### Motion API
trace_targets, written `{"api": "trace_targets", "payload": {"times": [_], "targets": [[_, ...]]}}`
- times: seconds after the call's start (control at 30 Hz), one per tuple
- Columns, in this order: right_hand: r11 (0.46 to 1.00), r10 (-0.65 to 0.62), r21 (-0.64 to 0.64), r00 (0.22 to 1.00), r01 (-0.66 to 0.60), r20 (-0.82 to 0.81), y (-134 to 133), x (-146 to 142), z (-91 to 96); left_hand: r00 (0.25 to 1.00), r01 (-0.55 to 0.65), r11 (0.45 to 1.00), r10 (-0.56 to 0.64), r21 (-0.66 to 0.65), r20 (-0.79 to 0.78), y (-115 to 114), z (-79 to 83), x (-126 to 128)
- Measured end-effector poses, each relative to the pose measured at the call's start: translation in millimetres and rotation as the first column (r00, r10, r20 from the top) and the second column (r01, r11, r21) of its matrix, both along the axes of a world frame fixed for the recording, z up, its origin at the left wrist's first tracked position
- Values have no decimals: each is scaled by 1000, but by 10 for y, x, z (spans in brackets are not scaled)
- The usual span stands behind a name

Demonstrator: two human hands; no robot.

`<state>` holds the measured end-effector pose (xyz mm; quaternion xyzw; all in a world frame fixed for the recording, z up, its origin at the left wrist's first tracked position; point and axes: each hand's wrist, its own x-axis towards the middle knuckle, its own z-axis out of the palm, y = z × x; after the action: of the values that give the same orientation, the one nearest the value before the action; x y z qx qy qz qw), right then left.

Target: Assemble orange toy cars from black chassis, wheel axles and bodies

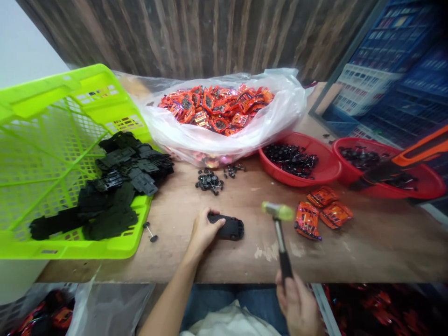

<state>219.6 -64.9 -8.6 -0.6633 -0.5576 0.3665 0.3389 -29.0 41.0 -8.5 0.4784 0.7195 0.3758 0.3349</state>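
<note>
On the wooden table, my left hand [206, 229] is closed around the left end of a black toy car chassis [229, 228], which lies flat under the thumb. My right hand [297, 298], at the table's front edge, grips the black handle of a small mallet [279, 212] with a yellowish head. That head is raised, to the right of the chassis and apart from it. Three orange toy car bodies [320, 212] lie to the right of the mallet. Beyond the chassis sits a small pile of black wheels on axles [209, 181]. A single wheel axle [150, 232] lies to the left.
A tipped lime-green basket [80, 249] at left holds black chassis [140, 163]. Behind stands a plastic bag [287, 107] full of orange car bodies [217, 105]. Two red bowls [331, 163] of wheel axles stand at right. An orange-and-black tool [420, 147] juts over the right bowl.
</note>
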Motion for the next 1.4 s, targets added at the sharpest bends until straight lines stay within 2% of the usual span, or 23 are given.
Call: {"api": "trace_targets", "payload": {"times": [0.07, 0.13, 0.23, 0.3, 0.37, 0.43, 0.5, 0.57, 0.63, 0.7, 0.77, 0.87, 1.0, 1.1, 1.17, 1.27, 1.33, 1.4], "targets": [[996, 70, -57, 997, -67, 39, -192, -75, -101, 1000, -3, 1000, 4, 8, -7, -3, -7, -5], [990, 117, -86, 990, -110, 81, -274, -109, -176, 1000, 0, 1000, 0, 24, -4, -4, -22, -10], [996, 87, -10, 986, -87, 142, -246, -84, -222, 1000, 4, 999, -4, 32, -10, 0, -33, -20], [992, 116, 27, 969, -125, 220, -158, -42, -225, 1000, 12, 999, -11, 32, -28, -1, 9, -36], [983, 162, 34, 939, -181, 304, -10, -2, -205, 999, 45, 996, -43, 76, -19, -15, 116, -53], [980, 152, 53, 901, -190, 406, 205, 7, -136, 994, 108, 979, -108, 173, -8, -51, 285, -49], [971, 107, 140, 874, -195, 475, 465, -43, 6, 976, 219, 933, -211, 286, -59, -106, 481, -5], [919, 156, 269, 892, -288, 424, 720, -152, 204, 926, 378, 853, -341, 360, -165, -170, 655, 75], [823, 334, 374, 897, -427, 290, 917, -280, 404, 851, 525, 759, -459, 384, -254, -236, 771, 162], [752, 484, 419, 858, -508, 173, 1027, -379, 547, 805, 593, 707, -517, 386, -291, -297, 820, 223], [732, 534, 436, 838, -524, 111, 1049, -427, 611, 805, 593, 711, -515, 379, -293, -352, 814, 248], [690, 557, 474, 819, -547, 134, 982, -440, 602, 838, 545, 754, -468, 366, -282, -421, 749, 258], [631, 484, 586, 849, -508, 213, 886, -473, 551, 863, 504, 761, -428, 409, -268, -470, 673, 302], [646, 482, 590, 858, -485, 177, 882, -515, 499, 876, 481, 758, -413, 441, -247, -469, 654, 320], [715, 482, 557, 875, -423, 46, 897, -537, 431, 888, 459, 778, -403, 428, -220, -454, 636, 285], [845, 396, 459, 898, -274, -192, 899, -557, 289, 927, 374, 858, -333, 352, -172, -427, 566, 160], [872, 325, 435, 929, -222, -176, 880, -564, 209, 933, 352, 892, -310, 283, -183, -408, 493, 71], [834, 324, 469, 946, -290, 8, 858, -574, 164, 913, 392, 886, -341, 247, -225, -389, 408, 18]]}}
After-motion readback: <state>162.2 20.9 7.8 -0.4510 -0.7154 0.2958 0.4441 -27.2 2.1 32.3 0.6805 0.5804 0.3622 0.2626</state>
